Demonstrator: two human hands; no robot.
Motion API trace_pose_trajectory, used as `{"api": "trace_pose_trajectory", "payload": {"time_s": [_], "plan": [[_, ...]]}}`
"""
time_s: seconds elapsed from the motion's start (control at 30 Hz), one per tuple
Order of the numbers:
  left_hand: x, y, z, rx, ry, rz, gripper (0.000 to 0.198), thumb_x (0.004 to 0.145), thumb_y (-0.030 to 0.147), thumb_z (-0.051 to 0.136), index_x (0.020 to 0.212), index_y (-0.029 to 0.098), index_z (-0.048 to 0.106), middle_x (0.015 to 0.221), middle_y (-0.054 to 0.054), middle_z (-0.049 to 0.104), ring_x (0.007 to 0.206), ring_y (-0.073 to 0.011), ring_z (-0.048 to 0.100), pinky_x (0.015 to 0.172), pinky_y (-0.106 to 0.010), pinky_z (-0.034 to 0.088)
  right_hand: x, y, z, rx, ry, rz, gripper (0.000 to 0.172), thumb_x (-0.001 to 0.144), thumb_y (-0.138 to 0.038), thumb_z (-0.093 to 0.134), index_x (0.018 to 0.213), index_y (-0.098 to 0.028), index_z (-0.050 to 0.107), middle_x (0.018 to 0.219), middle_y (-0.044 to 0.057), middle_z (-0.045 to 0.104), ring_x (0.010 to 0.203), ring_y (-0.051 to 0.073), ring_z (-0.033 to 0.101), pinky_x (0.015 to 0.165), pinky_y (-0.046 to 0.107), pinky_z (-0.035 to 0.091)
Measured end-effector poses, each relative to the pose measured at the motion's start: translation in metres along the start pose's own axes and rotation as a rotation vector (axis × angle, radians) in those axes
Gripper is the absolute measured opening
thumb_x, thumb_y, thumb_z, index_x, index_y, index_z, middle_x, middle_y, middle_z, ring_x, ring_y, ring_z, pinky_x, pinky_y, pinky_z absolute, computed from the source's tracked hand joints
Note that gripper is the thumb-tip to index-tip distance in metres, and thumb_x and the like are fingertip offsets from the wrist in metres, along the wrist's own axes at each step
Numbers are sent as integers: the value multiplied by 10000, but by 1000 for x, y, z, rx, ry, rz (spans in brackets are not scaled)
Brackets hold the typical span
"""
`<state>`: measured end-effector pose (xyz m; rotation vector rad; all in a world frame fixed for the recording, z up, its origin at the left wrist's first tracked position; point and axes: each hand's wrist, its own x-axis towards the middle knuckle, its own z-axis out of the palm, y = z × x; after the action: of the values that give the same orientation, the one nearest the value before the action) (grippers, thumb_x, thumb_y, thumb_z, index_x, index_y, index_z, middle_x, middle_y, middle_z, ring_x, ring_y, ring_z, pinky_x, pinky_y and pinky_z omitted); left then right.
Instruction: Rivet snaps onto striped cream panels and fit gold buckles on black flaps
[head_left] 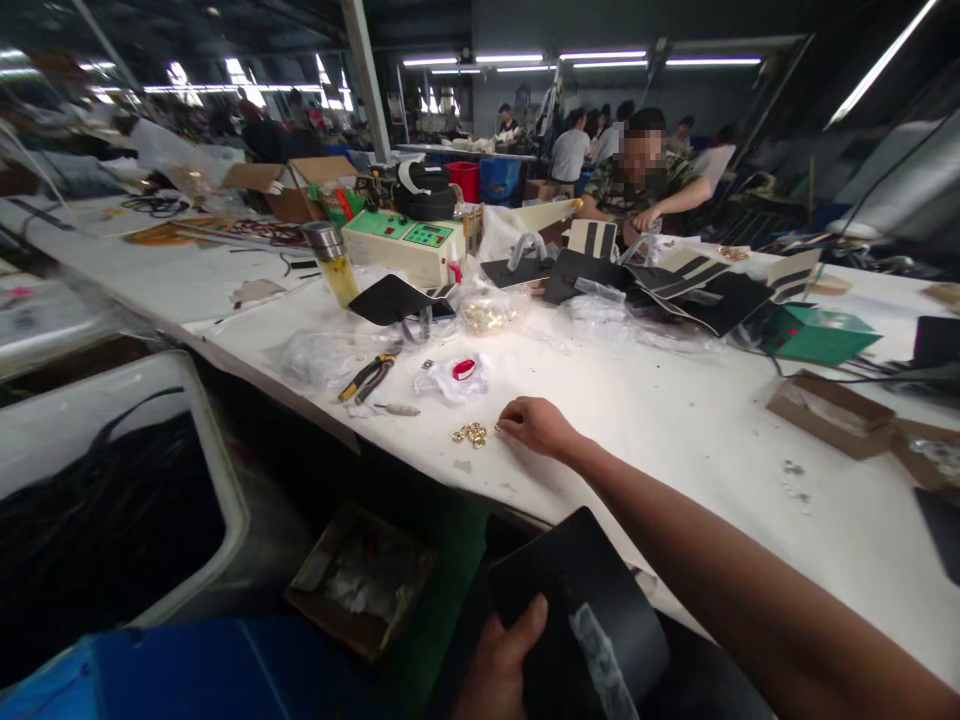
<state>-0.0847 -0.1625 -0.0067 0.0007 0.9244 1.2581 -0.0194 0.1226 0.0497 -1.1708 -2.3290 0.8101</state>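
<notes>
My left hand (504,655), low in the view, grips a black leather-like bag panel (592,600), its thumb lying over the face. A strip wrapped in clear plastic (600,650) runs along that panel. On the white table, my right hand (536,425) has its fingertips pinched together beside a small pile of gold metal rings (471,434). A tiny bright bit shows at those fingertips, too small to name for certain. Beyond the rings lie a red item on crumpled plastic (463,370), yellow-and-black pliers (367,378) and a small pointed tool (399,409).
Black panels (600,275), a green-topped machine (405,240) and a bottle (334,265) stand farther back. Cardboard trays (829,412) sit at right. A white bin (217,440) and a box (360,580) are below the table edge. A co-worker (637,180) sits opposite.
</notes>
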Motion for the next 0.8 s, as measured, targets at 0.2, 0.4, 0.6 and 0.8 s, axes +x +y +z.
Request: {"api": "trace_pose_trajectory", "payload": {"time_s": [0.2,0.4,0.6,0.8], "plan": [[-12,19,27,147,31,171,631,846,426,907,1394,175,721,1375,-139,767,1397,-357,652,1279,-525,427,-140,-26,-36,336,330,33,199,1008,-399,741,957,-215,798,923,42,773,806,196,696,727,298,546],[-16,9,56,291,-22,165,640,830,503,892,1330,125,763,1162,-154,837,1200,-385,765,1072,-501,612,-268,-41,-28,422,424,-4,71,1021,-270,767,1032,-262,837,968,42,786,895,192,736,804,311,595],[-36,-16,70,658,-70,280,598,863,601,840,1256,152,807,1224,-125,828,1197,-346,766,1006,-371,626,-304,-34,-26,370,612,-65,139,1014,-194,773,1121,-260,834,994,47,789,933,191,730,811,315,614],[-53,-33,84,861,-72,388,626,911,677,752,1257,159,812,1258,-129,817,1326,-355,698,1037,-360,622,-331,-34,-42,216,659,-135,170,1032,-150,731,1164,-233,798,995,55,776,910,184,728,783,309,601]]}}
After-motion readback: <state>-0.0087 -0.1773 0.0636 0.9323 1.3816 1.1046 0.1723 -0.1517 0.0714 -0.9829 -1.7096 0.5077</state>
